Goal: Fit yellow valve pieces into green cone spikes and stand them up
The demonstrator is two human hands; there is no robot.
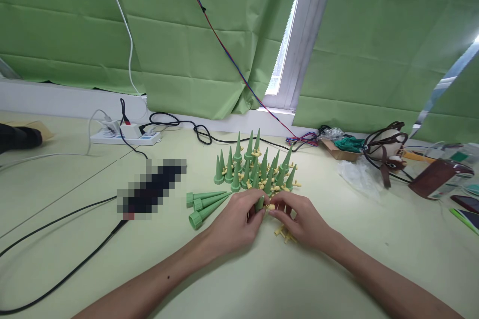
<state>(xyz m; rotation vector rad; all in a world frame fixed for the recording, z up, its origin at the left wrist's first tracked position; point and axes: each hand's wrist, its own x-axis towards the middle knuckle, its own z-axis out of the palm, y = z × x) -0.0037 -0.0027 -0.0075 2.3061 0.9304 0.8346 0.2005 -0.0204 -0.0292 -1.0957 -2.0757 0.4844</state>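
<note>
My left hand (pixel 237 222) is closed around a green plastic watering spike (pixel 260 203), most of it hidden by the fingers. My right hand (pixel 307 219) pinches a small yellow valve (pixel 271 207) against the side of that spike; whether the valve sits in it I cannot tell. Just beyond both hands, several green spikes (pixel 229 170) stand upright in a cluster, many with yellow valves attached. Beside my left hand lie three loose green spikes (pixel 204 213) on their sides. A few loose yellow valves (pixel 286 236) rest under my right hand.
A pixelated dark object (pixel 151 189) with a cable lies on the left of the table. Behind it is a white power strip (pixel 127 135). At the right stand a cardboard box (pixel 340 151), clear plastic wrap (pixel 359 178) and a dark red container (pixel 436 179). Green curtains hang behind.
</note>
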